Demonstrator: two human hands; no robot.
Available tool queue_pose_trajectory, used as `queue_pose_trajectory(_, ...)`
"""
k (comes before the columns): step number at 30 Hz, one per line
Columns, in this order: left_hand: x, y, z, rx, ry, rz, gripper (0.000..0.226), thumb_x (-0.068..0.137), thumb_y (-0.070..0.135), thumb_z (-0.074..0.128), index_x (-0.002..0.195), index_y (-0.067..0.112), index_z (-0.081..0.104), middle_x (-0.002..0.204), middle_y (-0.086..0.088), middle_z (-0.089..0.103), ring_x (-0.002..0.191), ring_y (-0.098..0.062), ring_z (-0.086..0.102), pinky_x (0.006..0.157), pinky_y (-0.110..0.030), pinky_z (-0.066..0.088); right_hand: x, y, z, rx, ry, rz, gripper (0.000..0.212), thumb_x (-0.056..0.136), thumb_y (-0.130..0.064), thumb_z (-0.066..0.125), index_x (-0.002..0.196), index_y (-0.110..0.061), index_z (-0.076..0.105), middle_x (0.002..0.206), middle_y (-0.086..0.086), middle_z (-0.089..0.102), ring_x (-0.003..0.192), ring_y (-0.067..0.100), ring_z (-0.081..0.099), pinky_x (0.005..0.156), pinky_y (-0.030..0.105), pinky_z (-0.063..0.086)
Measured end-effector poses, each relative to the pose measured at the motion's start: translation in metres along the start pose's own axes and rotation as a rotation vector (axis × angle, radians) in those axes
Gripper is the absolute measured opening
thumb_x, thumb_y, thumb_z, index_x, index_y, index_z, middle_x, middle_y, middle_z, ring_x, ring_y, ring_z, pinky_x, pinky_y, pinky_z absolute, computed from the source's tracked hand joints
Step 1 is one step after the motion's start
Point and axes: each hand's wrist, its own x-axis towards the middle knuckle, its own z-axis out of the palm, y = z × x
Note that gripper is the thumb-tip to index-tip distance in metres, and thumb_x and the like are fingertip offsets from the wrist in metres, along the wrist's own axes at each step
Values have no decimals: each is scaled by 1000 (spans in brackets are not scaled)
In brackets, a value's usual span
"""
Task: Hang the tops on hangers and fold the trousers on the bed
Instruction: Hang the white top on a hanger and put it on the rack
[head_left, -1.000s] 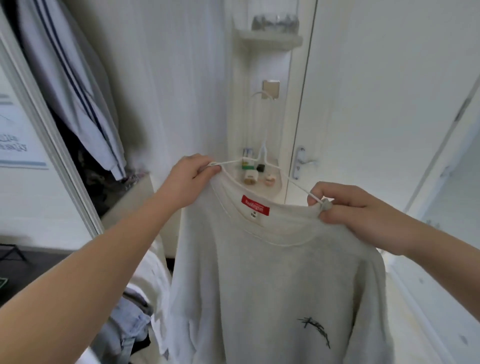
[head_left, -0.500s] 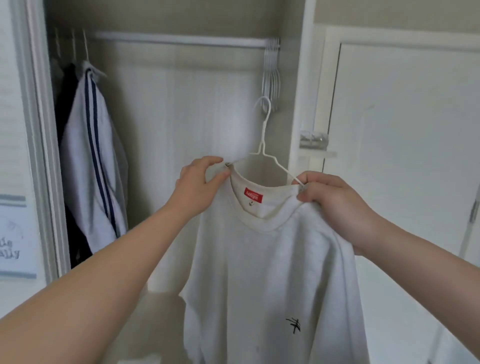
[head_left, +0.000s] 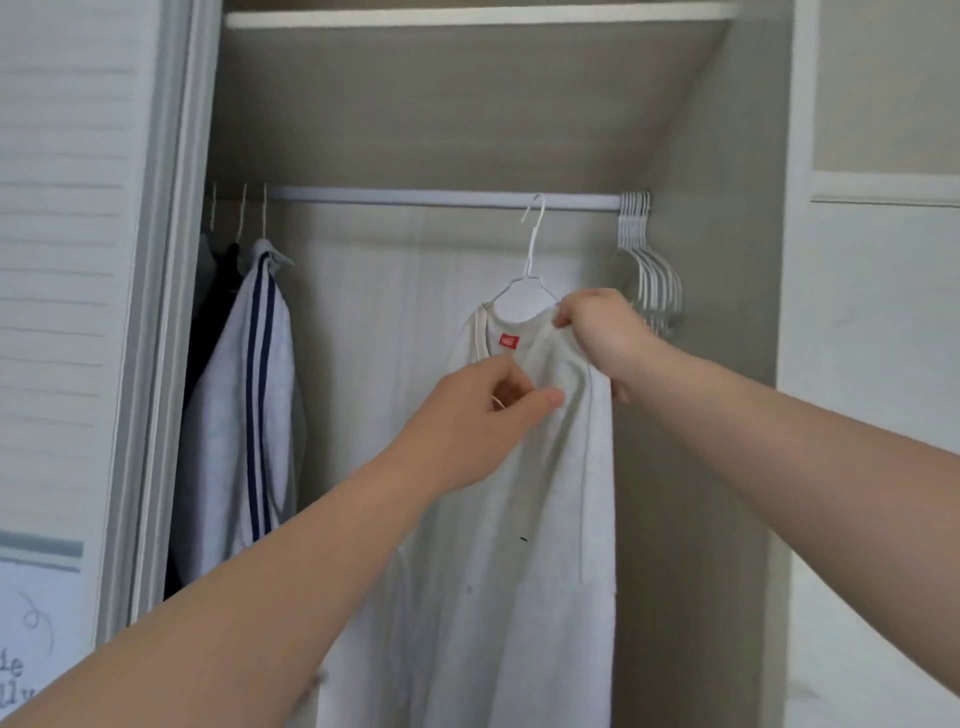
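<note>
Below the wardrobe rail (head_left: 415, 198), my right hand (head_left: 597, 332) grips the white top (head_left: 519, 519) at its shoulder, my left hand (head_left: 478, 415) pinches its front; spare hangers (head_left: 649, 260) crowd the rail's right end.

An off-white sweatshirt (head_left: 519, 519) with a red neck label hangs straight down at the frame's centre on a white wire hanger (head_left: 531, 260), whose hook meets the closet rail (head_left: 415, 197). At left hangs a grey top (head_left: 223, 415) with 2 navy stripes; spare white hangers (head_left: 644, 260) bunch at the rail's right end.
</note>
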Motion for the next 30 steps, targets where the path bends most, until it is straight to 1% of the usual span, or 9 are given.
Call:
queue_pose_trajectory(4,28,-10,-2,139,-47,-18,41,84,60,69,80,21,57,77,9,62,64,-8,52,64,-26,42,51,-13,27,23,10,-13,6,89,-11,51,91,-16,49,75,6,31,71,22,29,60,31,18)
queue_pose_trajectory(7,52,-23,0,346,-74,-42,48,79,67,67,81,22,53,78,10,59,68,-12,56,65,-32,49,93,-18,46,57,6,-3,8,89,-8,48,89,-16,45,69,4,27,63,19,25,59,30,17)
queue_pose_trajectory(10,83,-45,-1,491,-41,-83,34,84,54,64,97,24,59,97,3,65,88,-21,64,79,-40,56,138,-19,65,113,3,1,12,89,-6,46,81,-15,45,65,6,32,55,19,29,56,27,19)
queue_pose_trajectory(12,105,-62,-7,585,-8,-87,25,90,42,59,95,18,54,102,-4,63,93,-28,61,81,-39,54,167,-17,77,155,-2,-5,16,92,-6,46,78,-13,46,64,6,39,49,20,37,51,19,24)
queue_pose_trajectory(15,132,-85,-20,686,23,-96,20,95,34,54,93,15,48,98,-5,58,89,-29,56,74,-35,47,205,-13,95,192,-20,-11,13,93,-6,45,83,-12,50,64,5,47,46,19,44,41,10,29)
queue_pose_trajectory(18,150,-103,-32,735,42,-127,17,95,33,54,91,18,46,97,-5,57,88,-29,55,72,-34,44,233,-9,113,215,-45,-10,11,92,-6,44,88,-11,53,69,7,51,54,23,50,41,12,32)
queue_pose_trajectory(24,165,-133,-47,787,67,-159,26,93,31,52,75,25,34,95,-7,56,86,-31,54,71,-35,44,264,4,141,199,-108,-25,8,96,-6,45,95,-9,52,72,8,48,55,22,46,45,17,31)
queue_pose_trajectory(28,159,-146,-53,810,67,-185,28,94,31,53,75,25,33,90,-4,52,86,-32,56,73,-37,48,267,13,160,216,-188,-23,18,94,-4,43,107,-5,55,76,12,55,59,26,55,48,21,40)
queue_pose_trajectory(30,153,-150,-57,823,86,-189,30,95,30,53,75,24,31,93,-8,55,89,-35,57,72,-36,47,262,13,164,219,-218,-19,13,95,-5,44,104,-6,54,76,12,56,60,25,58,46,22,43)
